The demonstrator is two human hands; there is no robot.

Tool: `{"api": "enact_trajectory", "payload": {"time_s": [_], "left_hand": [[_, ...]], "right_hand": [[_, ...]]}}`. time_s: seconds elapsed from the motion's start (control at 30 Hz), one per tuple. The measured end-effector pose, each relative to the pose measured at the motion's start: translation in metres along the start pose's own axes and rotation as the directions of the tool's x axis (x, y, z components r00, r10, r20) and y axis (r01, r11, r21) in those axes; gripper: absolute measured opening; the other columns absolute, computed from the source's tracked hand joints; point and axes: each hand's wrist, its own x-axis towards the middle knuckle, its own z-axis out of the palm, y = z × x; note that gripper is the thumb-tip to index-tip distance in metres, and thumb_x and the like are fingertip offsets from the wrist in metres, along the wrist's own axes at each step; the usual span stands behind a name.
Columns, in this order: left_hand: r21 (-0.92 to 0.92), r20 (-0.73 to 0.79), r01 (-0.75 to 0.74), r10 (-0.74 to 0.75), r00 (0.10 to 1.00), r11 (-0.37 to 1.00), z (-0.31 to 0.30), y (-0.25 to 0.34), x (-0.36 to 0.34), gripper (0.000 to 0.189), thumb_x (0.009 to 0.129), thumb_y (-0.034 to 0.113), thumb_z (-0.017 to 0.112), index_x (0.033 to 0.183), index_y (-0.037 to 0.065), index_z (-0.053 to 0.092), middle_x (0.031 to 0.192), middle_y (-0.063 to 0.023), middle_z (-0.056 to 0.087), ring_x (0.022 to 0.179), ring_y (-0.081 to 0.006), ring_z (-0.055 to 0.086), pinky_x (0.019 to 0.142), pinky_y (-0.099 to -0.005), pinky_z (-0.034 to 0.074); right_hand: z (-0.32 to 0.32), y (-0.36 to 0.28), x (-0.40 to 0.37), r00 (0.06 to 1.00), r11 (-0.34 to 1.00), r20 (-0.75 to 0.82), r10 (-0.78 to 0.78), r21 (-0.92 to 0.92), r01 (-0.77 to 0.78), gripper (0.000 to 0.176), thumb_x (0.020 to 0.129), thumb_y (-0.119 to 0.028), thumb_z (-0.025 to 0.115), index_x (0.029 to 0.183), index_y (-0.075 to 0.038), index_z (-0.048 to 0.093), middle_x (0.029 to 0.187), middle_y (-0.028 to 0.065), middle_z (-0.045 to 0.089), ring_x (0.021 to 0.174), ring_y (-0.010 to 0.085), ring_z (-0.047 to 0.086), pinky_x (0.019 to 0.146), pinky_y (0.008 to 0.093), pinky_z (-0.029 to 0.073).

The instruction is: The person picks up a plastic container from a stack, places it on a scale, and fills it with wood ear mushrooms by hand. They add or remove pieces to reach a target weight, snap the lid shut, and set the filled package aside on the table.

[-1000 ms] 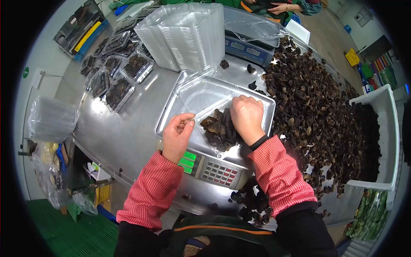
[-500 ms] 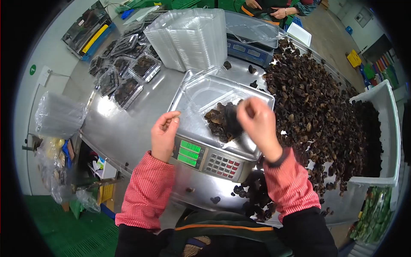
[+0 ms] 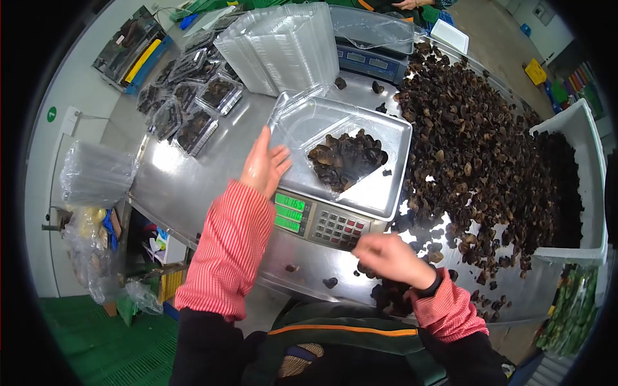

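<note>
A digital scale (image 3: 322, 222) with lit green displays stands on the steel table. On its metal pan lies a clear plastic clamshell box (image 3: 309, 132), lid open to the upper left, with a heap of dark wood ear mushrooms (image 3: 344, 161) in it. My left hand (image 3: 265, 166) is at the pan's left edge beside the box, fingers stretched out and holding nothing visible. Just off the scale's lower right corner is my right hand (image 3: 386, 256), fingers curled in, above loose mushrooms (image 3: 391, 294). Whatever it may hold is hidden.
A big mushroom pile (image 3: 463, 154) spreads on the right, beside a white foam box (image 3: 592, 193). Behind the scale stand a stack of empty clamshells (image 3: 280, 51) and a second scale (image 3: 370, 61). Filled boxes (image 3: 193, 128) sit at the left. Another person's hand (image 3: 407, 4) shows at the top.
My right hand has moved from over the box down to the scale's lower right corner, leaving the mushrooms in view. My left hand has risen slightly and its pinched fingers have straightened.
</note>
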Motion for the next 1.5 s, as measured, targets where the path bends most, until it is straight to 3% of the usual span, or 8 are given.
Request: {"api": "enact_trajectory", "payload": {"time_s": [0.27,0.33,0.4,0.63,0.8,1.17,1.37,1.5], "left_hand": [[0.189,0.113,-0.387,0.372,0.921,0.902,0.027,0.000,-0.007,0.075,0.101,0.061,0.040,0.147,0.001,0.041,0.127,-0.0120,0.054,0.125,-0.0272,0.047,0.110,-0.0457,0.033],[0.418,0.346,-0.641,0.540,0.768,0.644,0.028,-0.019,-0.032,0.054,0.100,0.048,0.052,0.131,0.004,0.057,0.112,-0.0089,0.056,0.114,-0.0251,0.052,0.106,-0.0416,0.037],[0.622,0.696,-0.745,0.606,0.385,-0.241,0.026,-0.037,-0.060,0.033,0.088,0.020,0.072,0.116,0.004,0.064,0.111,-0.0126,0.054,0.097,-0.0247,0.056,0.086,-0.0394,0.048],[0.707,0.197,-0.449,0.458,0.867,0.546,0.020,-0.074,-0.072,0.063,0.085,0.003,0.073,0.143,0.008,0.046,0.102,-0.0082,0.054,0.078,-0.0135,0.061,0.068,-0.0267,0.055],[0.358,0.133,-0.130,0.087,0.987,0.925,0.014,-0.081,-0.065,0.080,0.091,-0.001,0.064,0.156,0.012,0.019,0.097,-0.0104,0.059,0.079,-0.0183,0.068,0.067,-0.0301,0.062],[0.266,0.164,-0.081,0.038,0.986,0.961,-0.053,-0.031,-0.085,0.084,0.094,0.013,0.065,0.159,0.017,0.011,0.107,-0.0059,0.062,0.098,-0.0168,0.063,0.085,-0.0368,0.056],[0.177,0.338,0.024,-0.084,0.937,0.984,-0.140,-0.004,-0.075,0.058,0.096,0.025,0.064,0.147,0.007,0.044,0.128,-0.0063,0.060,0.118,-0.0181,0.057,0.101,-0.0397,0.048],[-0.097,0.105,-0.090,0.100,0.989,0.991,-0.222,0.012,-0.065,0.054,0.097,0.031,0.061,0.141,0.004,0.049,0.130,-0.0106,0.061,0.122,-0.0263,0.059,0.101,-0.0454,0.050]], "right_hand": [[-0.081,0.043,0.044,0.787,0.959,-0.566,0.245,0.258,-0.114,0.023,0.100,-0.022,0.058,0.098,0.000,0.063,0.078,0.0022,0.062,0.077,0.0090,0.059,0.070,0.0264,0.047],[-0.093,0.060,0.064,0.745,0.974,-0.628,0.227,0.166,-0.157,0.025,0.101,-0.023,0.054,0.108,0.000,0.063,0.082,0.0066,0.066,0.082,0.0127,0.065,0.073,0.0295,0.050],[-0.091,0.080,0.083,0.742,0.971,-0.644,0.188,0.009,-0.238,0.030,0.101,-0.023,0.051,0.117,0.001,0.061,0.084,0.0131,0.068,0.083,0.0175,0.070,0.070,0.0330,0.054],[-0.079,0.069,0.099,0.780,0.812,-0.395,0.486,0.533,-0.237,0.026,0.096,-0.006,0.048,0.118,0.006,0.055,0.090,0.0143,0.064,0.071,0.0194,0.069,0.061,0.0310,0.061],[-0.075,0.073,0.100,0.768,0.716,-0.376,0.518,0.682,-0.149,0.022,0.093,0.001,0.051,0.113,0.007,0.054,0.094,0.0123,0.060,0.069,0.0188,0.067,0.062,0.0297,0.062],[-0.066,0.024,0.098,0.881,0.666,-0.197,0.431,0.728,-0.163,0.019,0.099,-0.003,0.052,0.115,0.006,0.058,0.093,0.0095,0.063,0.066,0.0151,0.065,0.061,0.0258,0.061],[-0.010,-0.025,0.166,0.986,0.900,0.139,0.091,0.412,-0.141,0.028,0.097,-0.012,0.060,0.120,0.004,0.060,0.099,0.0137,0.067,0.076,0.0225,0.071,0.068,0.0322,0.058],[-0.037,-0.054,0.234,0.821,0.775,-0.261,-0.507,-0.556,0.302,0.028,0.091,-0.016,0.065,0.114,0.001,0.062,0.103,0.0175,0.063,0.090,0.0365,0.064,0.080,0.0400,0.053]]}}
